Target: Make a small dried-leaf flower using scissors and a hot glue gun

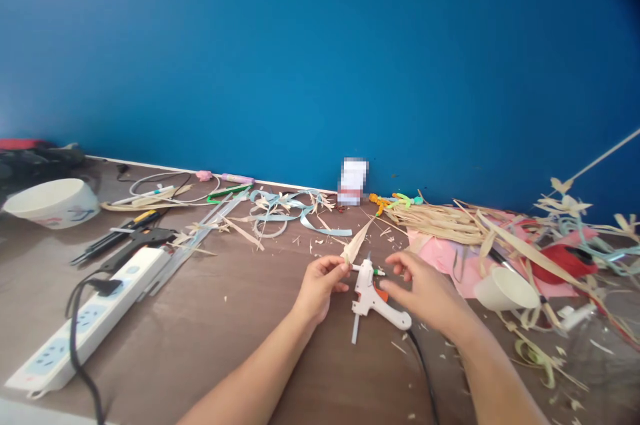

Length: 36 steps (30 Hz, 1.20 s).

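My left hand (320,286) is closed, thumb and forefinger pinched on the base of a pale dried husk strip (357,242) that points up and away. Just right of it lies a white hot glue gun (371,297) with an orange trigger, a glue stick poking out of its back and a black cord. A thin white stick with a green end (379,272) shows by the gun's nozzle, partly hidden. Over on the gun's other side, my right hand (423,285) hovers with fingers apart and nothing in them.
At left are a power strip (95,318), a black glue gun (143,243), a white bowl (53,203) and clear glue sticks (193,245). Blue ribbon (290,217) lies farther back. Husk strips (435,221), pink paper (440,257) and a white cup (506,289) crowd the right.
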Motion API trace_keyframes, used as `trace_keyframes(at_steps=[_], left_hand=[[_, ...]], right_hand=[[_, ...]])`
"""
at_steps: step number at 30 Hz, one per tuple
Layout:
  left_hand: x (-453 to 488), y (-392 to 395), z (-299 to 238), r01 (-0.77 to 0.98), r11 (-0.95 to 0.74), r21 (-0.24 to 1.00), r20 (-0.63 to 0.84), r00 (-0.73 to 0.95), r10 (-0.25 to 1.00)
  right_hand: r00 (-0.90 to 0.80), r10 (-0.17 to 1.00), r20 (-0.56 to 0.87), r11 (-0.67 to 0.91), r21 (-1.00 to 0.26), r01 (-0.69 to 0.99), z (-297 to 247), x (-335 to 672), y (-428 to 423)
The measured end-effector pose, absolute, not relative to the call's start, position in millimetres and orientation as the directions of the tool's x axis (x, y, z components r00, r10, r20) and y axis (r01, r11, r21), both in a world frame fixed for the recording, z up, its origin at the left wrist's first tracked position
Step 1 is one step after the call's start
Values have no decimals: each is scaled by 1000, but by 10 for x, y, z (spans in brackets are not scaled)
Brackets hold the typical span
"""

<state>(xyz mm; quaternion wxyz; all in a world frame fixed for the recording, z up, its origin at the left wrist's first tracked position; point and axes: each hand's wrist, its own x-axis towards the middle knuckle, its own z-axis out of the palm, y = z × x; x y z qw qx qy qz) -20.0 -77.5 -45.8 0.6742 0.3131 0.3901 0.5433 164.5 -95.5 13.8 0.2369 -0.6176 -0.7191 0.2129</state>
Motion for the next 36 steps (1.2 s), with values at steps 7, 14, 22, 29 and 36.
trace_keyframes(at_steps=[7, 14, 22, 29, 36], left_hand=[[-198, -764, -518, -468, 182, 865, -167, 73, 983], [-187, -745, -564, -397, 237, 887, -200, 132, 971], [-173, -705, -604, -319, 241, 916, -192, 178, 965], [-171, -725, -551, -339, 253, 906, -201, 182, 963], [-174, -752, -494, -412, 279, 867, -250, 124, 960]], right_hand=[[-210, 976, 58, 218, -257, 941, -199, 1480, -1237], [-174, 982, 78, 187, -218, 958, -299, 1442, -1225], [-172, 985, 27, 144, -677, 722, -261, 1676, -1197], [-89, 977, -194, -207, -963, -175, -181, 1848, -1168], [-158, 982, -106, -171, -855, -489, -160, 1792, -1240]])
